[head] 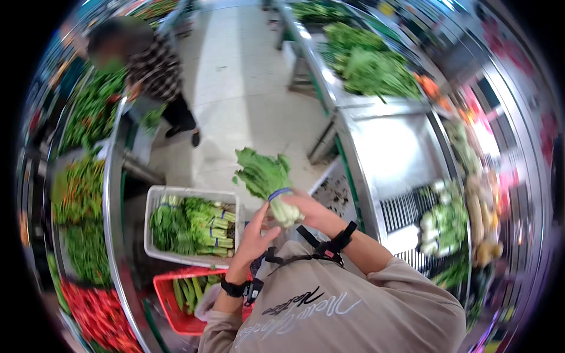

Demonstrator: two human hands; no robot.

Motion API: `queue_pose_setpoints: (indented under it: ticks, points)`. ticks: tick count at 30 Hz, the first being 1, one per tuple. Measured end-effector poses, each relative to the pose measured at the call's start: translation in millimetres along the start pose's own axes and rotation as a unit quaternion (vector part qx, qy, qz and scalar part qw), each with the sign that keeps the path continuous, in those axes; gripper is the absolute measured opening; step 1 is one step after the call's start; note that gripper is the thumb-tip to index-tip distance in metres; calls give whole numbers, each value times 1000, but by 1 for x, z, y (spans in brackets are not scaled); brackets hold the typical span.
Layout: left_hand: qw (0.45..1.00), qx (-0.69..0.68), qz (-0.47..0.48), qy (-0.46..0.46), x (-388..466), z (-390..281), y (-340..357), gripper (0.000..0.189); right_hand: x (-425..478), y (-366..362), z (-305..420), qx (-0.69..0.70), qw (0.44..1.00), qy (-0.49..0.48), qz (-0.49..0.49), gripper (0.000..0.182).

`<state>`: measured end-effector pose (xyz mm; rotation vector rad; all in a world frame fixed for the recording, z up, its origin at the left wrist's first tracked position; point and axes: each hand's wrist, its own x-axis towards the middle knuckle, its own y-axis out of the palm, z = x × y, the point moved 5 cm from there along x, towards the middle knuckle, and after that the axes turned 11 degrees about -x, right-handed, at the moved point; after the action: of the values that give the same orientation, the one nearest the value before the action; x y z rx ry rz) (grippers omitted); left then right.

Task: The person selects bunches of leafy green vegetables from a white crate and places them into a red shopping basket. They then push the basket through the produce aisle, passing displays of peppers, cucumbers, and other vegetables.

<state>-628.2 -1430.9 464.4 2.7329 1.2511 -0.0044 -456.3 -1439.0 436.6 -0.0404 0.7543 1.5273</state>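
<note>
A bunch of leafy greens (265, 172) with pale stalks and a blue-purple band is held up before my chest. My right hand (306, 209) grips it from the right, around the stalks just below the band. My left hand (258, 234) is at the left of the stalks with its fingers apart; whether its fingertips touch the bunch I cannot tell. Below and to the left, a white plastic crate (148, 225) holds several more banded bunches and dark leafy greens. On the right-hand counter, white-stemmed greens (441, 225) with bands lie on a black slatted rack (404, 209).
A red crate (165, 309) with long green vegetables stands below the white one. Metal-edged counters (112, 198) with greens and red peppers (97, 313) run along the left. A person (159, 70) in a checked shirt stands at upper left. A bare steel tray (397, 141) lies right.
</note>
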Motion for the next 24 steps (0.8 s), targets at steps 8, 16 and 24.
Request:
queue_pose_setpoints:
  ticks: [8,16,24]
  points:
    - [984,-96,27,-145,67,52,1,43,-103,-214,-14,172,902,-61,-392,29]
    - [898,-94,-305,-303,15,132,-73,25,-107,-417,67,177,811,-170,-531,31]
    - [896,-29,-344,-281,55,120,-35,25,42,-612,94,171,787,-132,-578,54]
